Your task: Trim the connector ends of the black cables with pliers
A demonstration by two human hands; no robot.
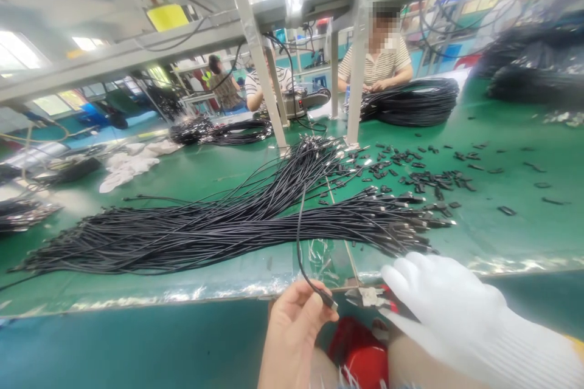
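Note:
My bare left hand (298, 328) pinches a black USB cable (300, 243) just behind its plug, and the metal tip points to the right. From there the cable runs up toward the pile on the table. My right hand (449, 310), in a white knitted glove, is closed around red-handled cutting pliers (371, 296). The jaws of the pliers point left, a short way from the plug and apart from it. Just beyond both hands lies a long bundle of black cables (219, 237), with many plugs at its right end.
Small black plastic pieces (438, 181) are scattered on the green table (511, 243). Metal posts (360, 48) rise from it. Behind stand coiled cables (410, 103) and a co-worker in a striped shirt (396, 61). A white cloth (130, 167) lies at left; something red (365, 358) is below.

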